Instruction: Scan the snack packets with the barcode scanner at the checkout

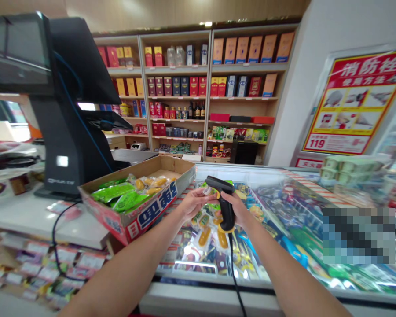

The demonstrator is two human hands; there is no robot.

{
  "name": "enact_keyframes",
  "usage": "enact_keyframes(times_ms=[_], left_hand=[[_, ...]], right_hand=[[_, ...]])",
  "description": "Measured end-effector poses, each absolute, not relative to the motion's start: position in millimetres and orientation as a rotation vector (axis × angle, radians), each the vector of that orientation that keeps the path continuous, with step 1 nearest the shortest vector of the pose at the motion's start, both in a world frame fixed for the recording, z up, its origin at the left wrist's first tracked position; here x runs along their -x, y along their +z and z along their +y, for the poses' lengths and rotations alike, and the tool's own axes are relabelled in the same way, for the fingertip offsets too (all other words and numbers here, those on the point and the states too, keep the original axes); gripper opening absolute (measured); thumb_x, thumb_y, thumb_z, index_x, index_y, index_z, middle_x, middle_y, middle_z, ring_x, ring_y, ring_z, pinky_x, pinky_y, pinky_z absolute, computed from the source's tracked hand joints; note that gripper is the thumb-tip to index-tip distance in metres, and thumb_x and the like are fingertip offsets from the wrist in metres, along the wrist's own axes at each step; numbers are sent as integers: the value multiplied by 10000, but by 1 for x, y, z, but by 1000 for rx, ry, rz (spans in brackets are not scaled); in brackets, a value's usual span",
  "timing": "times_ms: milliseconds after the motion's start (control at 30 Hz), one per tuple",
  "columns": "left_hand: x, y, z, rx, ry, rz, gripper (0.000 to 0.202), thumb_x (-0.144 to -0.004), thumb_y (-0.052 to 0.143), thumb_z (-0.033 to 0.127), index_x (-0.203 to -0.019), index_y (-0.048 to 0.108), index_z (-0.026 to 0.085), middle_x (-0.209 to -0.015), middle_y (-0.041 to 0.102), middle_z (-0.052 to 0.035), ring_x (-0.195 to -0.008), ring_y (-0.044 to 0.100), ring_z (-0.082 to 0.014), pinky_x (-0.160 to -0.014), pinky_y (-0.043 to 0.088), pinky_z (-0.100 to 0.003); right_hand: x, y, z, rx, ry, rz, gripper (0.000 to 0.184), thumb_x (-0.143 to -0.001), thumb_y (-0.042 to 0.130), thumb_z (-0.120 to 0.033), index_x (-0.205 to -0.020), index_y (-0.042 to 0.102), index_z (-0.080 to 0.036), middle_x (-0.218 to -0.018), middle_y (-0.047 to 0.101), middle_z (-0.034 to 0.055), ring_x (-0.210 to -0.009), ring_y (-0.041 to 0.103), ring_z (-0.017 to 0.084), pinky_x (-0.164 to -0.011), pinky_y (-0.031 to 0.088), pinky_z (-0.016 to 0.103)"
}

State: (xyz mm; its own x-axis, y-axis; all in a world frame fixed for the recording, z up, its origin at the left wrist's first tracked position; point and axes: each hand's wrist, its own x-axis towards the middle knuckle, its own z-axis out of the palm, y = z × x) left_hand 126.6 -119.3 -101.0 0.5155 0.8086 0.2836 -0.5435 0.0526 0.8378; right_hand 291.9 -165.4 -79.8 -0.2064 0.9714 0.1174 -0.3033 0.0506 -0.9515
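Note:
A black and yellow barcode scanner (pixel 227 204) is upright in my right hand (pixel 239 209), its fingers wrapped round the handle. The scanner's head points left, over my left hand (pixel 196 201). The fingers of my left hand are pressed together close to the trigger, with a small pale, shiny bit at the fingertips; what it is cannot be made out. Below both hands, several clear-wrapped yellow-orange snacks (pixel 204 237) lie on the glass top of a freezer (pixel 185 266). From the scanner's handle a black cable (pixel 235 281) runs down towards me.
Left of my hands, an open cardboard box (pixel 181 169) holds green packets (pixel 117 193) and yellow wrapped snacks (pixel 152 182). A black checkout terminal (pixel 69 110) stands behind it. Shelves of boxed goods (pixel 176 86) line the back; egg cartons (pixel 353 167) are at the right.

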Motion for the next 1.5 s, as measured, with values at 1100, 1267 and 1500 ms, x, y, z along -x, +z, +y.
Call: enact_keyframes(times_ms=[1100,1267,1500], left_hand=[[-116,-113,-90,-1358,1483,886,221,-561,703,252,-734,692,116,-648,645,-6,-567,552,-111,-551,478,-231],[-115,-116,-89,-1385,1504,918,163,-563,705,264,-607,627,128,-599,594,11,-547,525,-101,-545,482,-233],[-117,-116,-89,-1320,1496,927,209,-537,744,276,-645,650,124,-620,613,-2,-560,566,-123,-536,510,-257]], right_hand=[[-296,-69,-171,1060,1116,-1522,308,-680,682,-465,-647,629,-164,-407,565,2,-345,528,135,-377,413,243],[-293,-66,-174,1053,1135,-1505,296,-648,701,-454,-647,603,-174,-440,581,1,-362,548,143,-379,421,247],[-294,-66,-174,1090,1129,-1506,321,-675,675,-474,-605,610,-168,-390,561,10,-328,512,132,-372,402,247]])
